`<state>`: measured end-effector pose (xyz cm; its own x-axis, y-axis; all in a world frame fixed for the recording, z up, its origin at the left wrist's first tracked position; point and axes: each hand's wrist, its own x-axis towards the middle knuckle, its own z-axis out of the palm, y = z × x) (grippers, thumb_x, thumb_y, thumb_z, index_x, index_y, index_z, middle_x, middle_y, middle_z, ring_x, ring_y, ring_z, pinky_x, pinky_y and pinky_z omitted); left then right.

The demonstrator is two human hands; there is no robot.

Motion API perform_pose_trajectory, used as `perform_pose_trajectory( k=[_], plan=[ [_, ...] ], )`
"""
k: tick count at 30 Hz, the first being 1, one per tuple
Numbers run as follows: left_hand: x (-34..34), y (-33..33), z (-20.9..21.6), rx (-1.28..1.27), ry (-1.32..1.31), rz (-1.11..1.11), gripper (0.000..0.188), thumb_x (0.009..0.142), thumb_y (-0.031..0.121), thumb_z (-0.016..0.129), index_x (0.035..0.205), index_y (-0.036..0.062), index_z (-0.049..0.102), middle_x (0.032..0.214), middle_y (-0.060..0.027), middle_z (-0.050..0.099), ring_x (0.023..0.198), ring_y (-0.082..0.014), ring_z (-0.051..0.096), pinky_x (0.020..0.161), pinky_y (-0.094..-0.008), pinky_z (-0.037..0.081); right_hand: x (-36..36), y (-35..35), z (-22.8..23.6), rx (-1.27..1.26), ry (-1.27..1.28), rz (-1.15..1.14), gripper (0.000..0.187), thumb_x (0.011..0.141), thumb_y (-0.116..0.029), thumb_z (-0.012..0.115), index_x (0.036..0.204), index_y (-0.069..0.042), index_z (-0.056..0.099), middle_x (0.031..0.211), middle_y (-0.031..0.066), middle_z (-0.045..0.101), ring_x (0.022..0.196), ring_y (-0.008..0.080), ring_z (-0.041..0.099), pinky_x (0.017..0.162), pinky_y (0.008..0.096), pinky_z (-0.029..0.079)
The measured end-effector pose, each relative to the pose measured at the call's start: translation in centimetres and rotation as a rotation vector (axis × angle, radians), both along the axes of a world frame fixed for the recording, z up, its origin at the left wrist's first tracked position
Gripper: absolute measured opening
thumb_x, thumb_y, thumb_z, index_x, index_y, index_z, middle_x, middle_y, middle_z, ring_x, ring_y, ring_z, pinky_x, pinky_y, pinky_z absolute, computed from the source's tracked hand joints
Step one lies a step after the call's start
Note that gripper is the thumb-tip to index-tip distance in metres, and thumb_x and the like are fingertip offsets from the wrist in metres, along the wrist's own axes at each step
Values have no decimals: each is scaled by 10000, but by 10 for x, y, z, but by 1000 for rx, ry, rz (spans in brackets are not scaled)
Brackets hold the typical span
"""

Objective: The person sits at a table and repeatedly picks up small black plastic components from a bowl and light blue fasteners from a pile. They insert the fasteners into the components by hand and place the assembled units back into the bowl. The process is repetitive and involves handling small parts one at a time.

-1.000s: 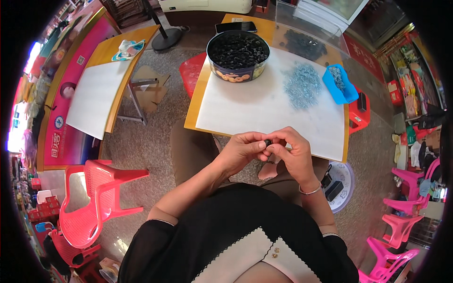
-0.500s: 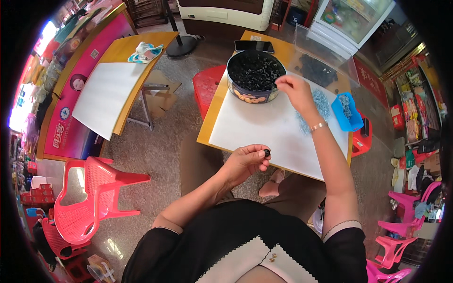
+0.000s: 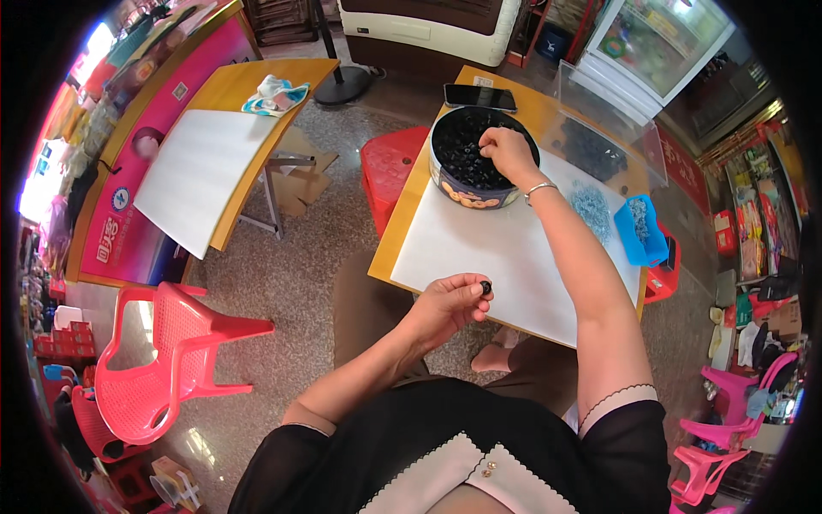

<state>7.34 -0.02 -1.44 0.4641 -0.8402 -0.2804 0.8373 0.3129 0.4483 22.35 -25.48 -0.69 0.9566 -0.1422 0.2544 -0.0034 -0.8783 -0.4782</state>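
My left hand (image 3: 448, 310) pinches a small black round part (image 3: 485, 288) between thumb and fingers, just off the near edge of the table. My right hand (image 3: 510, 155) reaches over a round dark tin (image 3: 476, 198) heaped with small black ring-like parts (image 3: 462, 158). Its fingertips are pressed together low over the heap; whether anything is between them cannot be made out. To the right of the tin lies a pile of small clear-bluish pieces (image 3: 589, 210) on the white board (image 3: 445, 244). Beside that, a blue plastic tub (image 3: 634, 251) holds more of the same pieces.
A black phone (image 3: 480, 98) lies behind the tin. At the back right, a clear plastic box (image 3: 646, 141) stands by more black parts (image 3: 591, 152). A red stool (image 3: 390, 167) is left of the table. A pink armchair (image 3: 175, 360) and a second table (image 3: 201, 171) are farther left.
My right hand has moved left and inward, from the tin's right rim to over its black parts. My left hand still holds its black part. The whole view has shifted slightly.
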Motion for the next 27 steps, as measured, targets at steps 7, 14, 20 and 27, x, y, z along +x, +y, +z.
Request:
perform_pose_trajectory(
  k=[7, 14, 20, 27],
  plan=[
    [13, 9, 20, -2, -78, 130, 220, 887, 102, 586, 1069, -18, 553, 914, -94, 619, 768, -137, 598, 680, -242, 507, -120, 45, 55, 1201, 59, 182, 167, 886, -96, 563, 1003, 18, 598, 835, 64, 614, 695, 126, 557, 641, 247, 465],
    [-8, 0, 46, 29, -195, 103, 219, 881, 107, 598, 1059, -18, 569, 908, -84, 621, 778, -135, 600, 693, -254, 508, -232, 93, 59, 1419, -84, 116, 152, 857, -121, 638, 934, -3, 582, 811, 56, 605, 666, 111, 548, 619, 225, 453],
    [-27, -5, 56, 81, -285, 60, 202, 873, 101, 610, 1032, -23, 597, 880, -69, 632, 762, -121, 603, 668, -249, 513, -264, 105, 62, 1218, -188, 37, 96, 867, -85, 618, 919, -9, 592, 791, 19, 607, 663, 65, 529, 619, 197, 441],
    [-35, -6, 55, 125, -357, 18, 179, 866, 98, 621, 994, -26, 618, 849, -69, 641, 715, -115, 600, 636, -244, 512, -282, 111, 65, 1015, -151, -35, 69, 868, -62, 603, 914, -10, 603, 789, -4, 598, 684, 56, 522, 633, 194, 439]
  ],
)
